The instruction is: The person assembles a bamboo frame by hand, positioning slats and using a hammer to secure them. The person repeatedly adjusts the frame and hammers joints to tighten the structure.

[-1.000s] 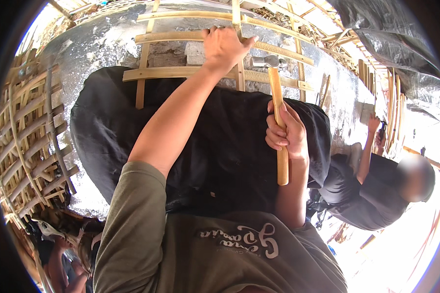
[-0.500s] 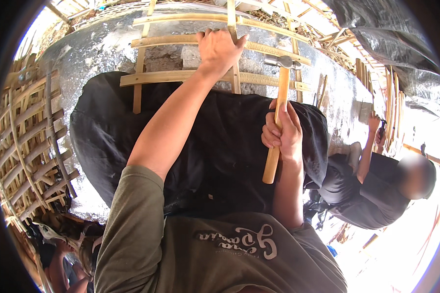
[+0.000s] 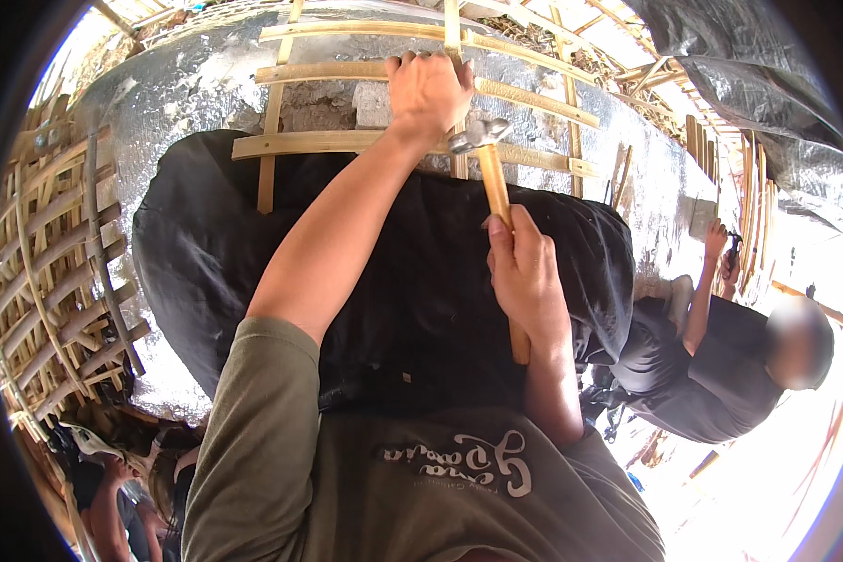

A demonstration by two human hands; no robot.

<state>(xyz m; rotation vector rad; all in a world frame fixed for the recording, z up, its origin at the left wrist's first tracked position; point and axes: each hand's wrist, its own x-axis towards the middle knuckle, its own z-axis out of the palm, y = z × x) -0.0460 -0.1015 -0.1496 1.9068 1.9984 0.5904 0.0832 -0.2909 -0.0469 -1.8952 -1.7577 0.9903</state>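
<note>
Bamboo lattice (image 3: pixel 309 142): clasped it by a slat crossing with the left hand (image 3: pixel 428 89) curled over, seemingly for steadiness. Wrapped the right hand (image 3: pixel 526 267) around the hammer (image 3: pixel 495 183), perhaps for control, head by the lattice's near edge.

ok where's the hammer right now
In the head view, the hammer is in the right hand, right of centre, its head in front of the slat lattice, below and right of the left hand.

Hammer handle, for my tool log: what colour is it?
The hammer handle is light yellowish-brown, clearest in the head view.
</note>
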